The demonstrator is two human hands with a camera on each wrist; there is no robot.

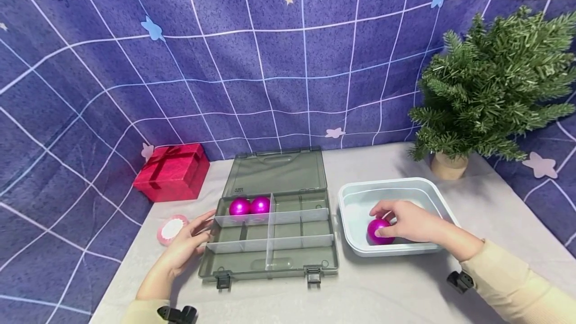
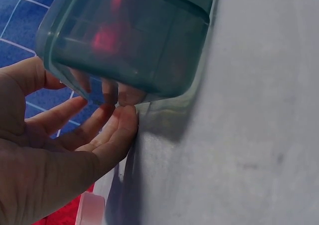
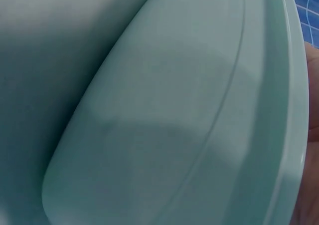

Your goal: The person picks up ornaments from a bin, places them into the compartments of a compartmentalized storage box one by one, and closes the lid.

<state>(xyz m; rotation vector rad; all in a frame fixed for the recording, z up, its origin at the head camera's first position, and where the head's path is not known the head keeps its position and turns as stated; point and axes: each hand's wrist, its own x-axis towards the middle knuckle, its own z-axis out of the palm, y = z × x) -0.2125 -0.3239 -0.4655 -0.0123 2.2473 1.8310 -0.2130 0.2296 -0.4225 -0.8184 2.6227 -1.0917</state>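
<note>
Pick-up apparently in hand: right hand pinches ball inside tub, right of box. Left hand, fingers spread, touches box's left side. Two more balls in box's back-left compartment. Next likely calls for lift over tub's rim, toward box.

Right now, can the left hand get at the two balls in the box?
Likely yes: the left hand is beside the box, close to the two balls, the lid is folded back, and nothing covers them.

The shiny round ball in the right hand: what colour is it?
The ball is bright magenta; it shows best in the head view.
</note>
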